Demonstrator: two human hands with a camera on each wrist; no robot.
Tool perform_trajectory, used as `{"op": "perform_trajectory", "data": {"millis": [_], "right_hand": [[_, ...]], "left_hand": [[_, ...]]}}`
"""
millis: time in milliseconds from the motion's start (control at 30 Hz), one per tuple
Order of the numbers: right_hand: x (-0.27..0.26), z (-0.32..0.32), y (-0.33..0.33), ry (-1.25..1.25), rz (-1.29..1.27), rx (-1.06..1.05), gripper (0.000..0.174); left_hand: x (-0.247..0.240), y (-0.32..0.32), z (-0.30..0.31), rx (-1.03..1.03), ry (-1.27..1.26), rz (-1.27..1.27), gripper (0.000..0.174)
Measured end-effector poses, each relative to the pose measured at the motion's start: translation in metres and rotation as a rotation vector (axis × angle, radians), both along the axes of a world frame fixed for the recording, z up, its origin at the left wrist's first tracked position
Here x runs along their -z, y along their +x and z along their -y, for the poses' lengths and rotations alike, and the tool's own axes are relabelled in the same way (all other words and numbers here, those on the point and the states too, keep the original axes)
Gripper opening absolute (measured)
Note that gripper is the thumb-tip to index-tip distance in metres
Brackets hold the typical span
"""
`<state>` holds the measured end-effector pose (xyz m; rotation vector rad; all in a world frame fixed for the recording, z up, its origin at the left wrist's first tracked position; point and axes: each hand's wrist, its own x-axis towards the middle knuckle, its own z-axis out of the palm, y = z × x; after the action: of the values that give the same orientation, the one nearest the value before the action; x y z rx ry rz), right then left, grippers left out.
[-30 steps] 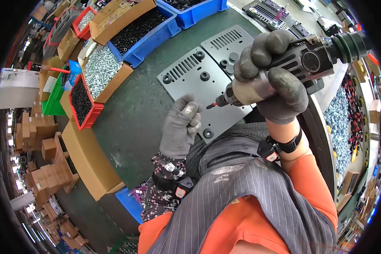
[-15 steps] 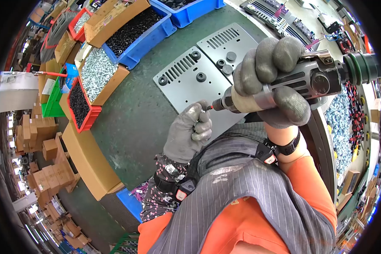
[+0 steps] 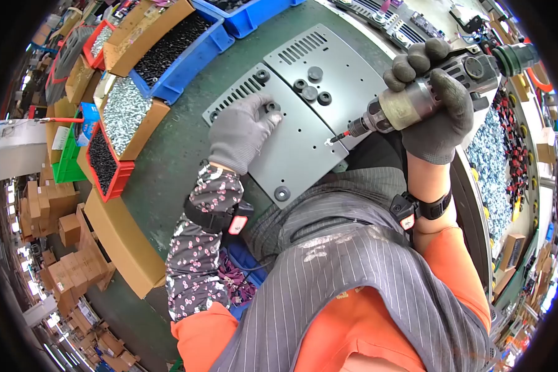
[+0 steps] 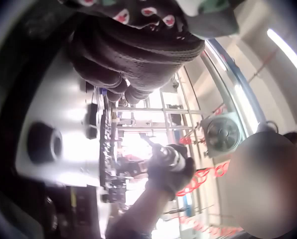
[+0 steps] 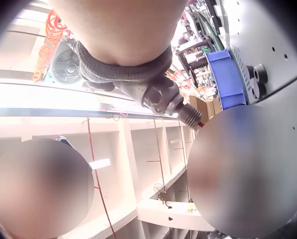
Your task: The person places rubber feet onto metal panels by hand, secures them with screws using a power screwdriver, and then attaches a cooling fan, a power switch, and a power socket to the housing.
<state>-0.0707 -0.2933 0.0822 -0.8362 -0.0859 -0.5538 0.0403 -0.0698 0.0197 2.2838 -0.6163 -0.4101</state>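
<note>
In the head view the left hand (image 3: 240, 131), gloved in grey, pinches a black rubber foot (image 3: 271, 106) on the grey metal plate (image 3: 297, 158). Other rubber feet sit near that plate's slotted edge and its near corner (image 3: 282, 193). The right hand (image 3: 437, 102) grips a power screwdriver (image 3: 403, 108), its bit slanting down over the plate's right edge with a small silvery piece (image 3: 330, 142) at the tip. The left wrist view shows the left glove (image 4: 133, 55) above the plate; the right wrist view shows the driver (image 5: 161, 94) beyond the right glove (image 5: 123, 74).
A second slotted plate (image 3: 353, 80) adjoins the first, with several round black parts on it. Blue bins (image 3: 183, 68), a carton of silvery screws (image 3: 127, 111) and a red bin (image 3: 108, 164) stand to the left. Slotted assemblies (image 3: 387, 22) lie at the back right.
The left hand has moved from the driver's tip up and left to the rubber foot. The driver has shifted right and up, away from that hand. The plates appear farther left in view.
</note>
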Motion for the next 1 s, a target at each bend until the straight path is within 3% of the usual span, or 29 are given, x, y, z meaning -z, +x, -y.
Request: {"op": "perform_trajectory", "data": {"millis": [67, 167, 233, 467, 567, 700, 767, 800, 867, 1000], "right_hand": [[0.002, 0.007, -0.01, -0.007, 0.107, -0.111, 0.035], [-0.001, 0.0, -0.023, -0.209, 0.011, 0.003, 0.04], [-0.001, -0.004, -0.028, -0.251, -0.008, -0.007, 0.04], [0.007, -0.028, -0.019, -0.326, -0.13, -0.071, 0.038], [0.007, -0.031, -0.013, -0.493, -0.195, -0.098, 0.032], [0.011, -0.029, -0.002, -0.59, -0.075, -0.158, 0.025], [0.013, -0.031, 0.0, -0.511, -0.07, -0.148, 0.02], [0.012, -0.03, 0.001, -0.511, -0.073, -0.149, 0.02], [0.01, -0.029, 0.0, -0.543, -0.082, -0.198, 0.02], [0.008, -0.029, 0.0, -0.502, -0.116, -0.247, 0.021]], "left_hand": [[-0.002, -0.012, 0.006, 0.063, -0.098, -0.033, 0.035], [-0.003, -0.042, 0.022, 0.128, -0.293, -0.247, 0.028], [-0.02, -0.059, 0.033, 0.359, -0.061, -0.145, 0.026], [-0.008, -0.067, 0.034, 0.324, -0.056, -0.007, 0.024], [-0.004, -0.066, 0.032, 0.313, -0.076, 0.06, 0.022], [0.001, -0.059, 0.03, 0.39, 0.013, 0.058, 0.029], [-0.004, -0.053, 0.023, 0.139, -0.151, -0.065, 0.033], [-0.002, -0.045, 0.018, 0.139, -0.152, -0.067, 0.033], [0.004, -0.029, 0.007, -0.158, -0.653, -0.757, 0.032], [0.002, -0.027, 0.006, -0.221, -0.773, -0.836, 0.028]]}}
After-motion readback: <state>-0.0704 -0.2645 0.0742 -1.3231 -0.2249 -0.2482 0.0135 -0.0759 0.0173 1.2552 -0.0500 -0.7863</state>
